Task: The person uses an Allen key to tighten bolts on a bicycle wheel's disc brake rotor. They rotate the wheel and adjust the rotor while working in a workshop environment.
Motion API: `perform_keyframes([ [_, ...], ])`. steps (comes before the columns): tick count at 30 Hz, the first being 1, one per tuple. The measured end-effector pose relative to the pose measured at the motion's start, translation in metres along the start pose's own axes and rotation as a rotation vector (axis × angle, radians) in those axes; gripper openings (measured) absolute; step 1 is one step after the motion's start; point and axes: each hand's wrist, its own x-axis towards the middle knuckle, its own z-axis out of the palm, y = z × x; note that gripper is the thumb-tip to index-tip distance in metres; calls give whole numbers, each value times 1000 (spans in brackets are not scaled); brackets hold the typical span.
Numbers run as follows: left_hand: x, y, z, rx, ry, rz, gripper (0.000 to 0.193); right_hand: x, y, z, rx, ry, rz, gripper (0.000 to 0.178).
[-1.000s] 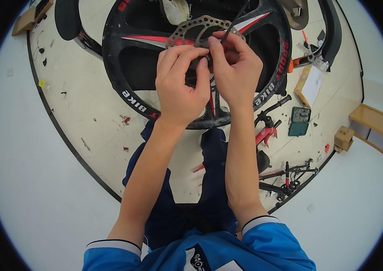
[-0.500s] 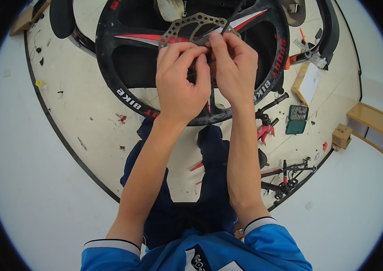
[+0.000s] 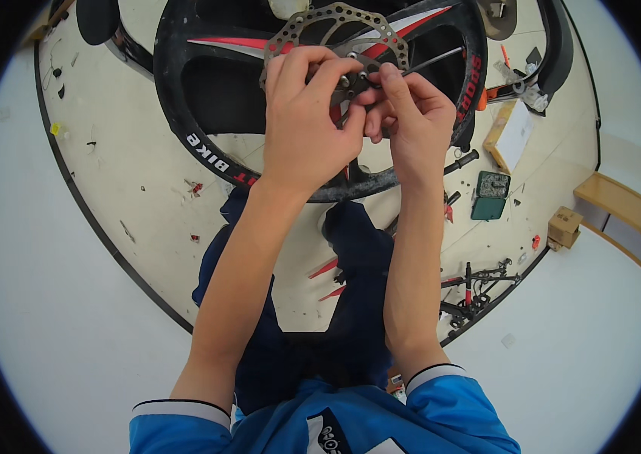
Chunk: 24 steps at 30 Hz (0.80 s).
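A black bicycle wheel with red and white spokes lies in front of me, over my legs. At its hub sits a metal brake disc with a perforated rim, and small bolts show at its centre. My left hand curls over the disc's near left side, its thumb and forefinger beside the bolts; the fingertips are partly hidden. With thumb and fingers, my right hand pinches a thin hex key at the hub's right. Its long arm points toward the wheel's right rim.
Black curved armrests flank the wheel. To the right on the floor are a white-topped block, an open green case, a cardboard box and a black bicycle frame. Small red parts lie at left.
My right hand has moved right and slightly down, and the hex key has swung from pointing up to pointing right. My left hand has shifted up a little, so the bolts now show.
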Motion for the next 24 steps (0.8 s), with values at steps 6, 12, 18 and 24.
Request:
perform_keyframes([
  [6, -2, -6, 6, 47, 6, 27, 27, 1, 6, 2, 9, 21, 31, 29],
  [12, -1, -6, 6, 40, 13, 25, 26, 0, 10, 7, 58, 77, 45, 29],
  [18, 1, -6, 6, 28, 7, 27, 25, -8, 16, 17, 220, 180, 88, 31],
  [24, 1, -5, 6, 18, 12, 16, 21, -12, 18, 21, 331, 235, 137, 29],
])
